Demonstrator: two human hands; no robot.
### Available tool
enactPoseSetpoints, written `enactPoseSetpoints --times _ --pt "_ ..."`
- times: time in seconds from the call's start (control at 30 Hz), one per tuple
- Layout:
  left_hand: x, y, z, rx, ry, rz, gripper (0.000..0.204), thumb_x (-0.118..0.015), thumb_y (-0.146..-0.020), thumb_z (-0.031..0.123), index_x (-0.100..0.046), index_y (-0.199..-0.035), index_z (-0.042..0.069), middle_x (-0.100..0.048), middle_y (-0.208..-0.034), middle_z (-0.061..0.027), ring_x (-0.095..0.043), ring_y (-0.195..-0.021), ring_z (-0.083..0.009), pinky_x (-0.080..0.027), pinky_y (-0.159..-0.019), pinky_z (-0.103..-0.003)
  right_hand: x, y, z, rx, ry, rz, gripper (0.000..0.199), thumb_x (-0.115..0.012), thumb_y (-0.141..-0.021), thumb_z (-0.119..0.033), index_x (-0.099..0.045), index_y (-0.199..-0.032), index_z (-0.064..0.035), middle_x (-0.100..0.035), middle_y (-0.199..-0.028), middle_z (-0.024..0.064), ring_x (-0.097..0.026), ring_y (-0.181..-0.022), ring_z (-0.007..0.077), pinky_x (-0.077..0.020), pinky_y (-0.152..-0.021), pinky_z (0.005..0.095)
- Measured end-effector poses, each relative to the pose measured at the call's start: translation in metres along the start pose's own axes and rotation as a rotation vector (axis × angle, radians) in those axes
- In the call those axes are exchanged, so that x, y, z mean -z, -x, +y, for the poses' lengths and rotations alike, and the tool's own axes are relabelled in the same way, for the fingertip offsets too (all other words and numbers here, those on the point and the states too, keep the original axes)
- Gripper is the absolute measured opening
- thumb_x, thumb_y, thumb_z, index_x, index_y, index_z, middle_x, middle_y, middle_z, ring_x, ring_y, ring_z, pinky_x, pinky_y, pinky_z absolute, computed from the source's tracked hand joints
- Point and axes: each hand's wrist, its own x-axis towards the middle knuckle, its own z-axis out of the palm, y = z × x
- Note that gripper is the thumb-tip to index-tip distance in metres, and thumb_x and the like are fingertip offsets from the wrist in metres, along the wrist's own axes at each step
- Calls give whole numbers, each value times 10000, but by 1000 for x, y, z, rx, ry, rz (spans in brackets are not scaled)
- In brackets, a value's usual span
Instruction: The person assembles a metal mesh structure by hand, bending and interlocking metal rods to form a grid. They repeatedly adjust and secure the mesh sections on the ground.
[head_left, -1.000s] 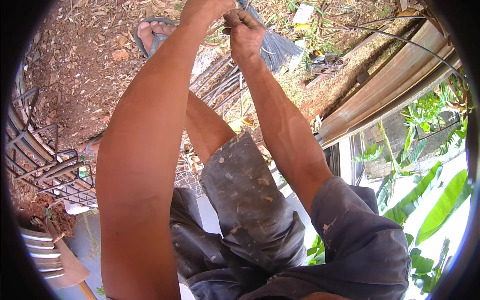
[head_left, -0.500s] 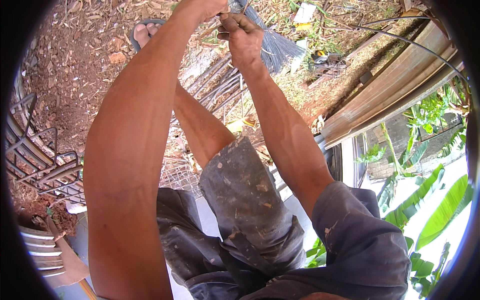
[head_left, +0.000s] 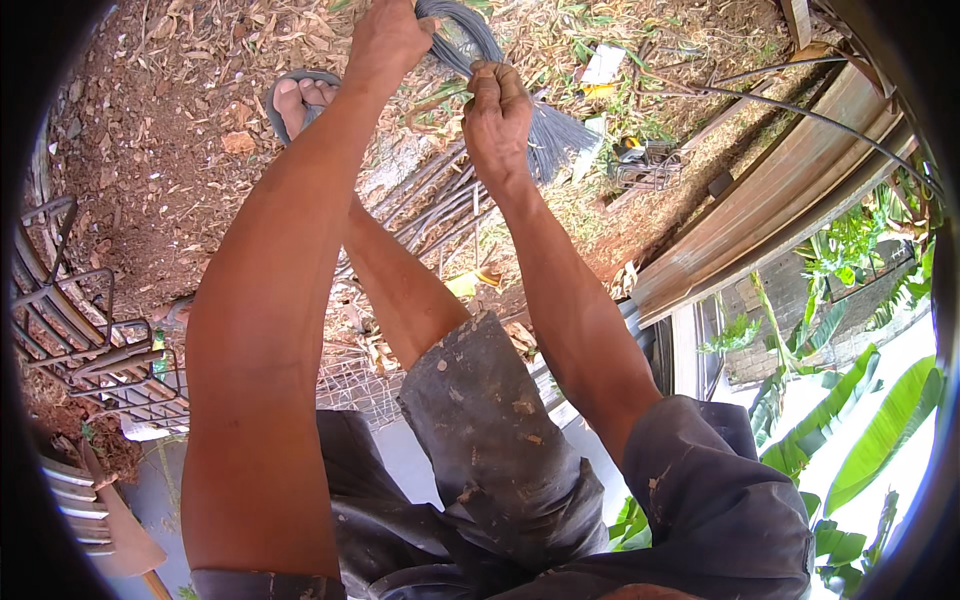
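Note:
A bundle of thin grey binding wire (head_left: pixel 562 138) curves in a loop at the top, its loose ends fanning out to the right. My right hand (head_left: pixel 498 120) is closed on the bundle below the loop, thumb and bent fingers pressed together. At the loop's left side, my left hand (head_left: pixel 392 38) is also closed, fingers curled against the wire; its fingertips are partly hidden. The loop spans the gap between both hands.
Long dark steel rods (head_left: pixel 440 205) lie on the littered soil beyond my knee. Bent steel frames (head_left: pixel 85 340) stand at the left, near a shovel blade (head_left: pixel 130 535). Wire mesh (head_left: pixel 355 388) lies beside my leg. A long brown beam (head_left: pixel 770 200) crosses the right side.
My hands were close together and have moved apart, the left one shifting left and down. More of the wire loop now shows between them.

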Motion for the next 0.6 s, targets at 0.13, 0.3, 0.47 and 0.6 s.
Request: enactPoseSetpoints --times 0.13,0.3,0.47,0.6 --pt "-10 4 7 152 123 102 448 -662 -732 54 -556 -1166 33 -627 -999 -215 -597 -964 -382 -484 -843 -435 14 9 -14 -158 -96 -68 281 -477 -998 -295 -545 -879 -50 -530 -685 29 -472 -533 87 -422 -468 248" --pt "-4 25 15 8 216 104 289 -647 -834 215 -683 -1085 75 -662 -1118 -97 -616 -1047 -279 -472 -919 -347 11 11 -63 -312 -218 -22 294 -463 -973 -277 -550 -817 -43 -531 -653 48 -523 -595 136 -464 -514 292" --pt "-2 51 16 213 375 -13 320 -635 -858 177 -640 -1158 68 -658 -1115 -89 -625 -1007 -239 -478 -882 -316 -49 81 -217 471 173 -543 263 -470 -902 -214 -589 -890 21 -526 -684 64 -511 -711 169 -427 -689 325" --pt "4 69 0 382 489 -93 351 -625 -877 146 -606 -1217 62 -655 -1112 -82 -632 -975 -207 -483 -853 -291 -91 207 -282 729 343 -1001 265 -506 -826 -229 -600 -849 18 -546 -678 81 -507 -726 202 -391 -779 391"
